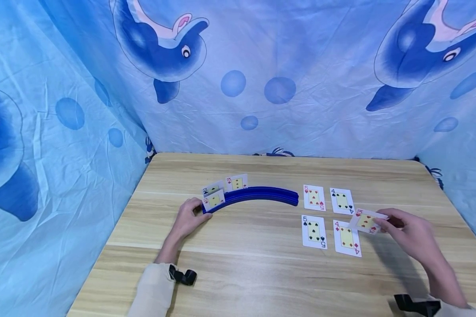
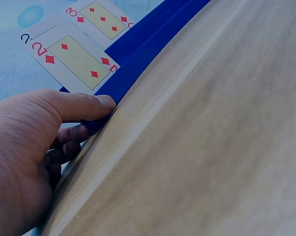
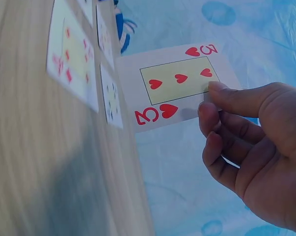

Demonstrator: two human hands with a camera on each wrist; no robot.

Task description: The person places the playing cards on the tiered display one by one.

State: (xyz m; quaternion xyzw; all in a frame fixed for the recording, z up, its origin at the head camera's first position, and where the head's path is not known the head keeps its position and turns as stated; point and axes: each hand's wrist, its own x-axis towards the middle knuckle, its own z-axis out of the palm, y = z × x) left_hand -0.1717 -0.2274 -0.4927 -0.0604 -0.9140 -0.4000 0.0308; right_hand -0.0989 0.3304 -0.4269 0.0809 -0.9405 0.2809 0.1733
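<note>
My left hand [image 1: 187,219] grips the left end of a curved blue card holder [image 1: 262,193], its thumb along the front in the left wrist view. Standing in that end are a two of diamonds [image 2: 74,61], a black two [image 1: 212,188] partly hidden behind it, and a three of diamonds [image 2: 102,19]. Over on the right, my right hand [image 1: 410,233] pinches a three of hearts [image 3: 179,83] between thumb and fingers. That card is held tilted above the table, overlapping the corner of the four of diamonds [image 1: 347,239] in the head view.
Face up on the wooden table [image 1: 238,273] lie a five of hearts [image 1: 314,198], a black four [image 1: 342,201] and a black five [image 1: 314,232], grouped with the four of diamonds right of the holder. Blue dolphin-print fabric [image 1: 262,53] hangs behind the table and at its sides.
</note>
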